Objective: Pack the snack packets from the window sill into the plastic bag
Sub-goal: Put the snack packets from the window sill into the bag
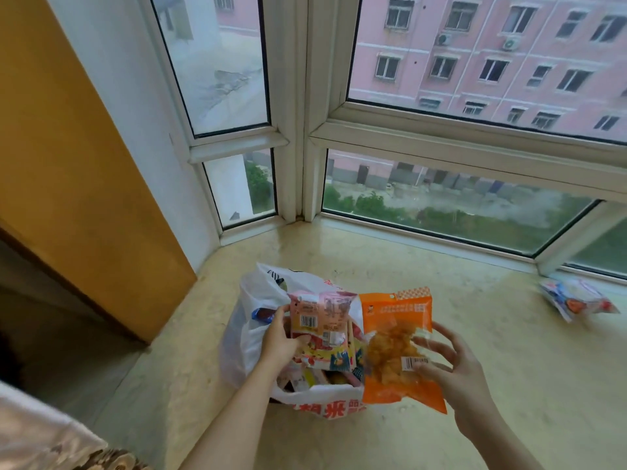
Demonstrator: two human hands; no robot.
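The right hand (454, 368) grips an orange clear-windowed snack packet (397, 347); the left hand (281, 337) grips a pink packet (319, 317) above the packet-filled white plastic bag (244, 334).

Both forearms are bare, sleeveless to the frame edge; left hand (283, 337) and right hand (454, 368) wear no rings or gloves.

head cam | looked forward and down | close over window sill (407, 334) | faced corner window (475, 184) | single view
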